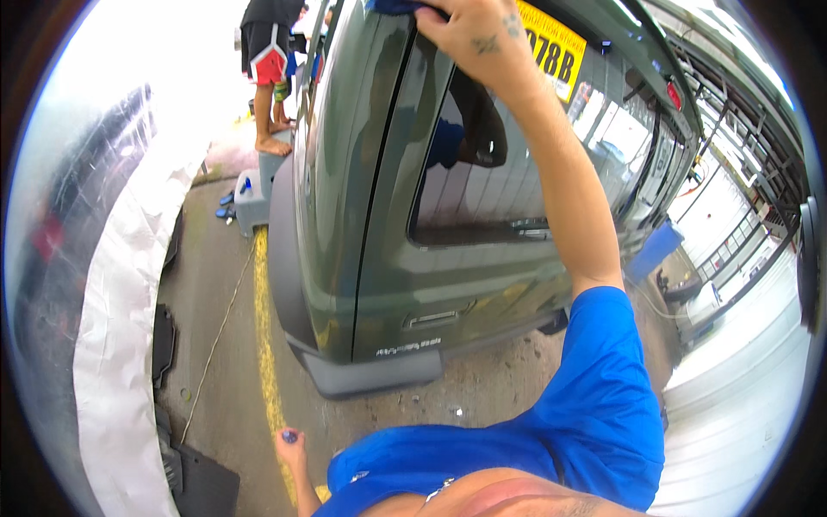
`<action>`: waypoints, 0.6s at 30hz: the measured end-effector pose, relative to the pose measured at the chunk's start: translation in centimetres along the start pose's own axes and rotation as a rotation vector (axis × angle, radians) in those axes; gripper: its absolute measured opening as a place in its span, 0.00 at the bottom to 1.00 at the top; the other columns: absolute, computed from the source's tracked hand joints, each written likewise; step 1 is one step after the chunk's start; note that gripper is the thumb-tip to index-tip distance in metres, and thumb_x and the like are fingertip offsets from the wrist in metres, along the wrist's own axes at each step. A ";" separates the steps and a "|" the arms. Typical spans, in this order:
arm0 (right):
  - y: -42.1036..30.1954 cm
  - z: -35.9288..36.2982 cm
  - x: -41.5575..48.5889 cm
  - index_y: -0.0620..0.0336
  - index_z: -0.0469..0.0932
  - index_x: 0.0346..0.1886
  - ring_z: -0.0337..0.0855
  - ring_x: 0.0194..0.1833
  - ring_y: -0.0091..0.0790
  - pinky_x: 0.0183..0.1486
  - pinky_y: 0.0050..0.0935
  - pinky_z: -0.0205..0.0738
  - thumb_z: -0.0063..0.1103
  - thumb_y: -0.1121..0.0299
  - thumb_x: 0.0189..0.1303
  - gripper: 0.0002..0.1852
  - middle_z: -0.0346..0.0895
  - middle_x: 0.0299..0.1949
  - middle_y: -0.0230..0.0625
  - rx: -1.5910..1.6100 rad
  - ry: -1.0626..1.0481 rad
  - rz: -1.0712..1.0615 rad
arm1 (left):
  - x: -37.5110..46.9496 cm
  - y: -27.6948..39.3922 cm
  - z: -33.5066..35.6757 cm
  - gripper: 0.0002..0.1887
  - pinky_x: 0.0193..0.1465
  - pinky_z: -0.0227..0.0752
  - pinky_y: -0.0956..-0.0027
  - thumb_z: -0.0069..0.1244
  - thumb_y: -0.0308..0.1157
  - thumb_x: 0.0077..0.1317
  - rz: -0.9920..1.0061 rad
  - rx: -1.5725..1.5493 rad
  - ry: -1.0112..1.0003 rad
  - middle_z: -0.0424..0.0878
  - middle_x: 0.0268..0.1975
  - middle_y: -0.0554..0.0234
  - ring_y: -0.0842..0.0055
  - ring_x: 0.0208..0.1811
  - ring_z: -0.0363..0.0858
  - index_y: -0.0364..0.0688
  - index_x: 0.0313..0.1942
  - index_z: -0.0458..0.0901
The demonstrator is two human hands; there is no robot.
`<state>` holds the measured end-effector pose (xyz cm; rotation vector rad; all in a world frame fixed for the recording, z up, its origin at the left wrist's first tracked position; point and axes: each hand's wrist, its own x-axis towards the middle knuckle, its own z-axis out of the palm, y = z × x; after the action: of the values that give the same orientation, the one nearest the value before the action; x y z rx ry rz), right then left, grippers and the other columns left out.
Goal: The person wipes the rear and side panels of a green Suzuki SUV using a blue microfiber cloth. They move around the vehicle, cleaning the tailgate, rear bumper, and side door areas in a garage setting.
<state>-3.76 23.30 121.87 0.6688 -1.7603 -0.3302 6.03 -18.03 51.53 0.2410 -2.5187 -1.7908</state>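
Observation:
Raised to the top of the view, my right hand (481, 42) presses a dark blue cloth (393, 6) against the upper rear corner of a dark green vehicle (381, 271). The cloth is cut off by the picture's edge. Below that arm is the tinted rear window (497, 194), which reflects the surroundings. A yellow sticker (565, 39) with print is on the glass. Down at my side, my left hand (292, 452) is closed around a small object with a dark top (289, 437), perhaps a bottle; most of it is hidden in the fist.
Left of the vehicle, a person (265, 84) stands barefoot on a grey plastic step stool (252, 194). Blue slippers (225, 205) lie beside it. A cord (216, 349) and black mats (203, 478) are on the floor. A white sheet (123, 362) hangs at left; a blue barrel (656, 249) stands at right.

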 end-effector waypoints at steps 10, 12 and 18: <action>-6.7 3.9 -7.6 0.61 0.83 0.45 0.81 0.44 0.44 0.48 0.38 0.80 0.62 0.73 0.54 0.14 0.79 0.41 0.44 -0.077 -0.059 -0.147 | 4.7 3.5 -3.4 0.16 0.43 0.73 0.70 0.65 0.17 0.51 0.007 0.030 -0.063 0.77 0.33 0.68 0.78 0.34 0.76 0.41 0.35 0.76; -0.4 2.8 -2.5 0.50 0.87 0.50 0.81 0.45 0.49 0.49 0.41 0.80 0.65 0.78 0.51 0.21 0.81 0.43 0.43 -0.248 0.055 -0.125 | 4.9 3.3 -3.9 0.15 0.42 0.73 0.71 0.64 0.18 0.52 0.030 0.018 -0.007 0.77 0.32 0.68 0.79 0.34 0.76 0.41 0.35 0.76; 5.3 -3.9 6.3 0.58 0.89 0.47 0.78 0.49 0.49 0.55 0.39 0.74 0.63 0.79 0.54 0.16 0.80 0.43 0.47 -0.343 -0.118 0.012 | 5.7 2.6 0.2 0.15 0.41 0.73 0.72 0.64 0.18 0.53 0.042 -0.101 -0.124 0.77 0.32 0.70 0.81 0.34 0.75 0.41 0.35 0.75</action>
<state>-2.54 24.25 130.83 0.3980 -1.7615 -0.6579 0.11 -17.92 53.58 0.0751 -2.4824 -1.9670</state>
